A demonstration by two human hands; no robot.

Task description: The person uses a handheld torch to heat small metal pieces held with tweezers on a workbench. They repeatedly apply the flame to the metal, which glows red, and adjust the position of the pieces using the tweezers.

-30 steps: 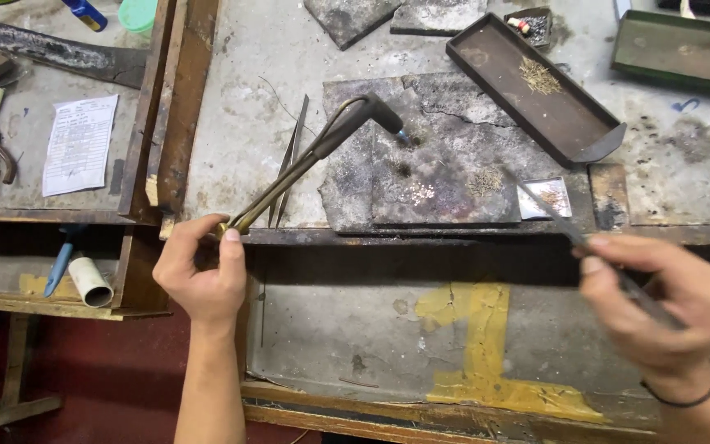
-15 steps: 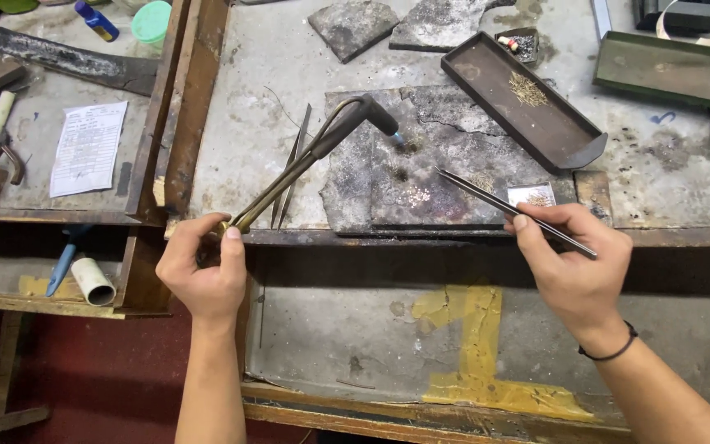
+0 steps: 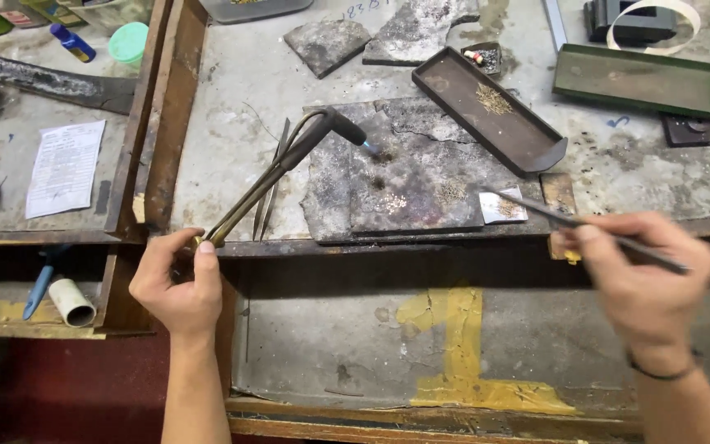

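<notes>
Head cam only, so everything's relative to the charred slab (image 3: 408,177) on the bench. Left hand (image 3: 176,278) is closed around the torch (image 3: 277,173) handle at the slab's near-left corner; the torch's long axis runs up and right, nozzle and small blue flame over the slab's far-left part. Right hand (image 3: 647,279) pinches long tweezers (image 3: 585,226), tips pointing left toward the small metal plate (image 3: 503,205) at the slab's right edge, so the right hand's nearer to that.
</notes>
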